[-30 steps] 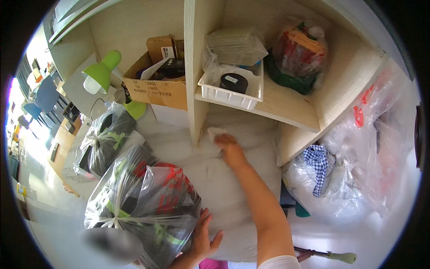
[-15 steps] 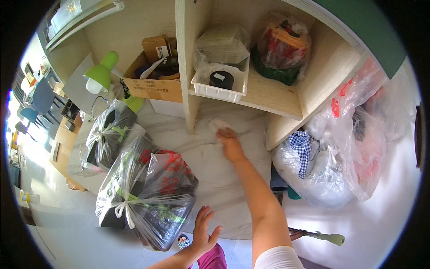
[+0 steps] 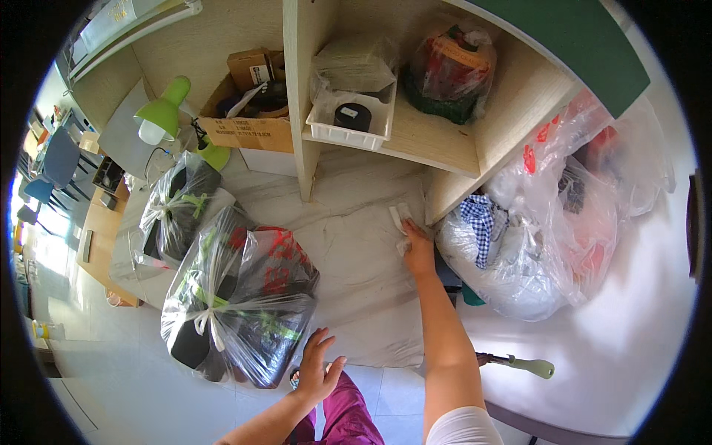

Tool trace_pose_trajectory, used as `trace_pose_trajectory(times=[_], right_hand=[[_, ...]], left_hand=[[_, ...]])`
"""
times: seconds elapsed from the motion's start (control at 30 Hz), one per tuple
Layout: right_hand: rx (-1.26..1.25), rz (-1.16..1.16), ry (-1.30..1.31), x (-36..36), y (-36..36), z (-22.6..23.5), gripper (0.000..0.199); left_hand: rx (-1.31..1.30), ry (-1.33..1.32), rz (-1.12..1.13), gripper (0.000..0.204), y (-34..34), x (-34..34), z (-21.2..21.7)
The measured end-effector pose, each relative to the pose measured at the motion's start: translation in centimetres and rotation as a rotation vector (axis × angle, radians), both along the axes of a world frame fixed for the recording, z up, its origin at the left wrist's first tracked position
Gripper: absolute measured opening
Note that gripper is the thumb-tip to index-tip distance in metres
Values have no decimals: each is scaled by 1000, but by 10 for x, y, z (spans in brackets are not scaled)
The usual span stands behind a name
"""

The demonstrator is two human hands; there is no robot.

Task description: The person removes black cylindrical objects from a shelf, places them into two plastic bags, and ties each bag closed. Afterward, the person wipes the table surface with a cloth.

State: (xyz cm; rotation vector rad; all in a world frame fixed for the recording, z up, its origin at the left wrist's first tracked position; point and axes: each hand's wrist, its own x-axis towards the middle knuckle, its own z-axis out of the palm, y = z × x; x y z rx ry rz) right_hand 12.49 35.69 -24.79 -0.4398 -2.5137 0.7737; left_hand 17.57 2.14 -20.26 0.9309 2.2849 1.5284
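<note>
My right hand (image 3: 420,251) presses a crumpled white wipe (image 3: 400,216) onto the marbled tabletop (image 3: 356,267), close to the right edge below the shelf. The fingers are curled over the wipe and partly hide it. Off the near edge of the table, my left hand (image 3: 319,371) hovers with its fingers apart and nothing in it. The nearest thing to it is a large clear plastic bag (image 3: 237,311), knotted shut, with dark and red items inside. A smaller tied bag (image 3: 178,211) stands behind that one.
A wooden shelf (image 3: 445,148) overhangs the table's back, with a white plastic basket (image 3: 348,136) on it. A cardboard box (image 3: 248,133) and a green desk lamp (image 3: 163,115) stand at the back left. Filled plastic bags (image 3: 519,267) hang at the right, above a green-handled tool (image 3: 532,366).
My right hand has slid the wipe rightward across the tabletop, from beneath the shelf's upright to near the right edge. The left hand stays open, slightly further left. The view has shifted a little.
</note>
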Motion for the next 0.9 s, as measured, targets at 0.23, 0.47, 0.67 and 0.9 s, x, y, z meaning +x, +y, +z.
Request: trace_pose_trajectory(times=[0.23,0.47,0.67,0.9], right_hand=[[86,359,-157,69,-120,-14,66],[103,205,-35,44,-127,14,61],[131,296,-104,-32,-115,-33,69],[170,380,-54,110,-225,-22,44]], left_hand=[[-7,-4,5,37,-13,6,7],[-68,48,31,35,-35,11,2],[-52,12,-30,32,-44,26,-2],[-28,3,-64,30,-75,34,5]])
